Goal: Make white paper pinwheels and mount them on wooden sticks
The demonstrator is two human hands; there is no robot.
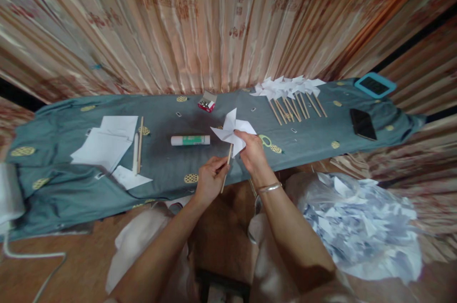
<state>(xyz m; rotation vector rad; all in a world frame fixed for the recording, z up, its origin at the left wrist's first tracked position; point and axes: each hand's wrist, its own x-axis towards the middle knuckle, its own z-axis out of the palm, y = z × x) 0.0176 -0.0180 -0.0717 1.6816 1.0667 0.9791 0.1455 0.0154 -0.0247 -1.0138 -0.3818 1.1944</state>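
Observation:
A white paper pinwheel [225,132] on a thin wooden stick [229,154] is held up over the front edge of the table. My left hand [211,178] is closed round the lower part of the stick. With thumb and fingers at its centre, my right hand [254,151] grips the paper pinwheel. Scissors with green handles [264,140] lie just right of the right hand, partly covered. A glue stick [190,140] with a green label lies left of the pinwheel. Behind it stands a small open red box [207,102] with small things inside.
Several finished pinwheels [288,88] lie in a row at the back right. Paper sheets [107,143], a white pencil-like rod [135,153] and a wooden stick [140,146] lie left. A phone [363,124] and blue-framed device [374,85] are right. A bag of paper scraps [360,227] stands below.

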